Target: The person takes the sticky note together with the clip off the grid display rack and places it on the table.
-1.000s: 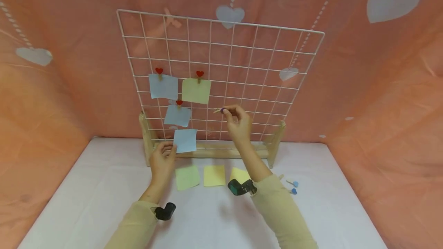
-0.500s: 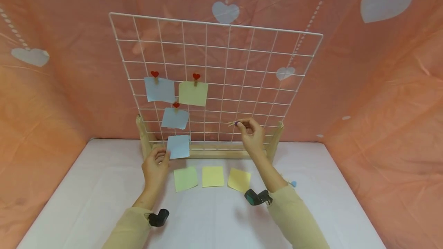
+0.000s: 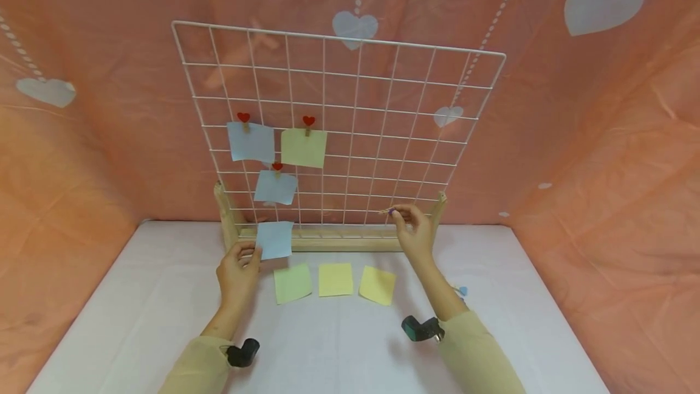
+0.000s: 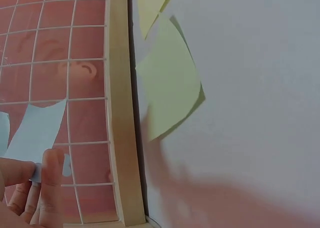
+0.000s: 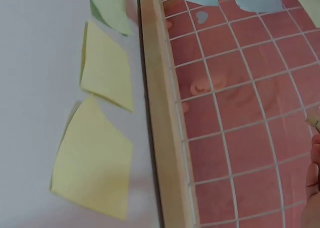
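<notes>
My left hand (image 3: 238,275) pinches a light blue sticky note (image 3: 275,240) by its left edge, in front of the lower part of a white wire grid (image 3: 355,108). In the left wrist view, thumb and fingers grip the same note (image 4: 39,130). Between the fingertips of my right hand (image 3: 414,235) is a small wooden clothespin (image 3: 386,212) with a dark purple end, held before the grid's lower right. Only its tip shows at the right wrist view's edge. On the grid hang two blue notes (image 3: 251,142) and a green note (image 3: 304,148), each under a red heart clothespin (image 3: 308,121).
A green note (image 3: 292,283) and two yellow notes (image 3: 336,279) lie in a row on the white table (image 3: 328,351). Blue-ended clothespins (image 3: 462,290) lie beside the right forearm, partly hidden. A wooden stand (image 3: 339,244) supports the grid.
My right hand has moved right and down with the clothespin, away from the hung notes. The left hand has shifted down and left with the blue note.
</notes>
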`<action>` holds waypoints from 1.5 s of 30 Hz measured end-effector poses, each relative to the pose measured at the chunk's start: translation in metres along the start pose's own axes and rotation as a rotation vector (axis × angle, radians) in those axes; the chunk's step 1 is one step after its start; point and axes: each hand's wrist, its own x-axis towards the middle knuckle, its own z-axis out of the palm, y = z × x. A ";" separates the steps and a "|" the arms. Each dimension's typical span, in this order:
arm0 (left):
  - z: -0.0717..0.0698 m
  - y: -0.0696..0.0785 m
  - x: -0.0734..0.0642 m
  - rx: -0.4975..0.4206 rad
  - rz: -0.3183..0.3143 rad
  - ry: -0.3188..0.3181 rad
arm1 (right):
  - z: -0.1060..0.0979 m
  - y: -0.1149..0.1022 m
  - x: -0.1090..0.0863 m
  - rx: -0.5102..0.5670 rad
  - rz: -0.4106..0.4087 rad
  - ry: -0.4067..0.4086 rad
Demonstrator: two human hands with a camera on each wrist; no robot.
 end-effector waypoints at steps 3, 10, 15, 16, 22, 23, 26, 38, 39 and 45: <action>-0.002 -0.001 0.000 0.004 -0.010 -0.004 | -0.004 0.003 -0.004 -0.014 0.060 0.010; -0.007 -0.007 -0.001 0.043 -0.032 -0.017 | -0.015 0.013 -0.013 -0.113 0.096 0.044; -0.011 -0.013 -0.003 0.092 -0.050 -0.009 | -0.024 0.024 -0.021 -0.137 0.151 0.053; -0.012 -0.014 -0.004 0.100 -0.054 -0.008 | -0.026 0.027 -0.023 -0.142 0.164 0.059; -0.019 -0.021 -0.010 0.116 -0.097 -0.034 | -0.040 0.066 -0.034 -0.229 0.202 0.080; -0.020 -0.022 -0.010 0.116 -0.106 -0.044 | -0.043 0.074 -0.036 -0.243 0.208 0.081; -0.024 -0.026 -0.012 0.109 -0.132 -0.064 | -0.050 0.088 -0.043 -0.275 0.229 0.090; -0.031 -0.046 -0.014 0.084 -0.200 -0.104 | -0.071 0.107 -0.064 -0.400 0.296 0.078; -0.031 -0.047 -0.014 0.082 -0.206 -0.109 | -0.072 0.108 -0.065 -0.420 0.309 0.062; -0.035 -0.055 -0.017 0.128 -0.231 -0.120 | -0.081 0.117 -0.070 -0.545 0.306 -0.039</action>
